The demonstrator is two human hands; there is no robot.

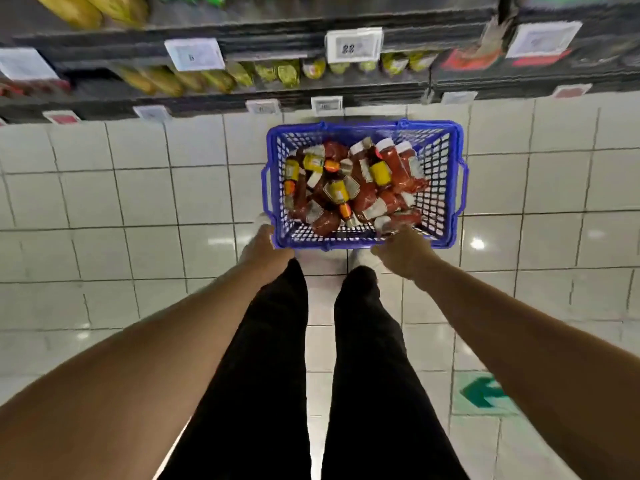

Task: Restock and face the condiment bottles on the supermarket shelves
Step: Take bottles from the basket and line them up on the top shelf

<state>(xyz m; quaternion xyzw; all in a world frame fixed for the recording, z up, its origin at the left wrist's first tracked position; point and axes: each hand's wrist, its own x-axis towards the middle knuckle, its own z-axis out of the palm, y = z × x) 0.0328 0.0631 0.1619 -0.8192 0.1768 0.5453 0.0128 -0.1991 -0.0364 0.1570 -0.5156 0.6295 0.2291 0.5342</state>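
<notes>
My left hand (263, 249) is at the near left corner of the blue basket (446, 188), touching its rim; my fingers are hidden from me, so I cannot tell whether they curl round the rim or only rest against it. My right hand (403, 254) reaches over the near rim toward the right side, fingers down among the bottles (349, 181); whether they have closed on one I cannot tell either. The basket sits on the white tiled floor (138, 202), just ahead of my feet, and holds a loose heap of red sauce bottles with white caps, mixed with a few smaller ones with yellow labels and orange caps, all lying on their sides. My legs in black trousers (270, 358) stand between my arms. Beyond the basket run the dark shelves (311, 88), blurred, with yellow and green packs on them and white price tags (354, 45) along the front edges. A green arrow (483, 393) marks the floor to my right.
</notes>
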